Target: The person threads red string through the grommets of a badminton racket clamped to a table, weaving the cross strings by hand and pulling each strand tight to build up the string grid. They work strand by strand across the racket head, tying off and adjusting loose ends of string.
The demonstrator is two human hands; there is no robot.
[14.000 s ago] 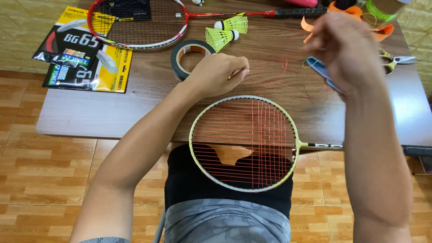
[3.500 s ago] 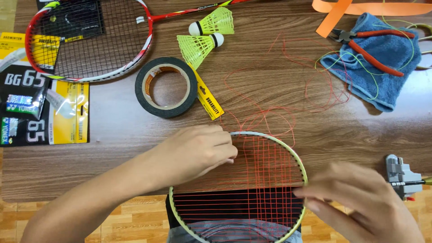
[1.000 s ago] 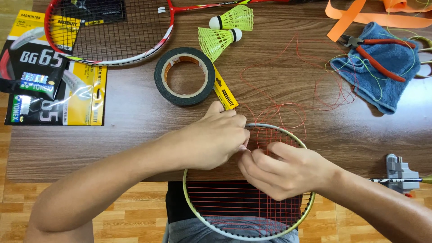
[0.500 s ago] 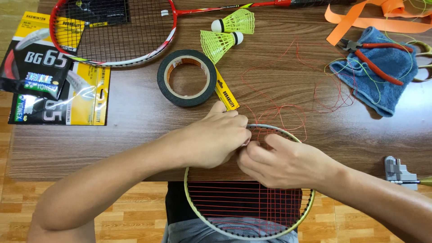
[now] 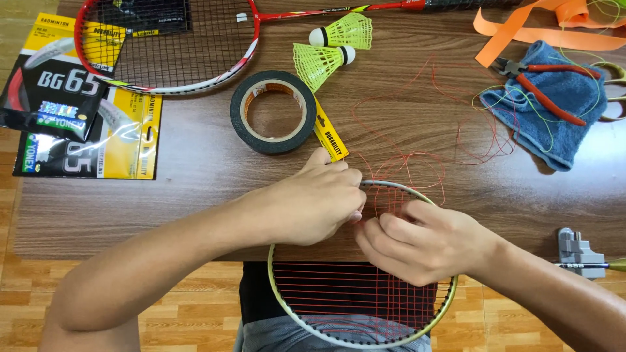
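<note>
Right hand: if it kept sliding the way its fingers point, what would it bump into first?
The right hand points left, so it would probably meet the left hand first; their fingertips already almost touch over the racket.

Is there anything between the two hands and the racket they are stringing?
Nothing visible. The left hand and the right hand both rest directly on the racket, at its red strings near the top of the frame.

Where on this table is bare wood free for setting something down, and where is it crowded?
Free: the table strip between the string packet, the tape roll and the left hand; also the patch below the blue towel. Crowded: the far edge with the red racket and shuttlecocks, and the loose red string.
</note>
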